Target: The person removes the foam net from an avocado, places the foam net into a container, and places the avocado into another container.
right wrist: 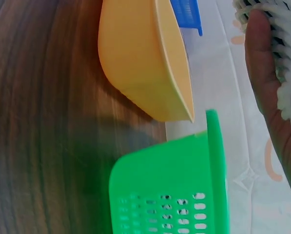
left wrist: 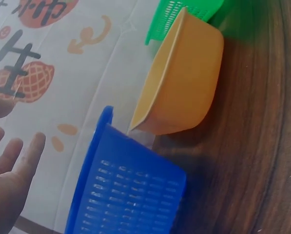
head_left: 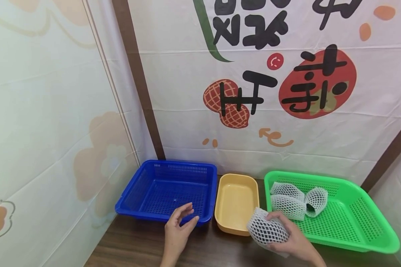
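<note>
In the head view my right hand grips a dark item wrapped in a white foam net sleeve, with the thumb on one side and fingers on the other. It is held above the front of the table, between the yellow tub and the green basket. The right wrist view shows the net against the palm; what is inside cannot be made out. My left hand holds nothing, fingers and thumb apart, over the front right rim of the blue basket.
Several white net-wrapped items lie at the left end of the green basket. The blue basket and yellow tub stand side by side on the brown wooden table. A printed cloth hangs behind, and another cloth borders the left side.
</note>
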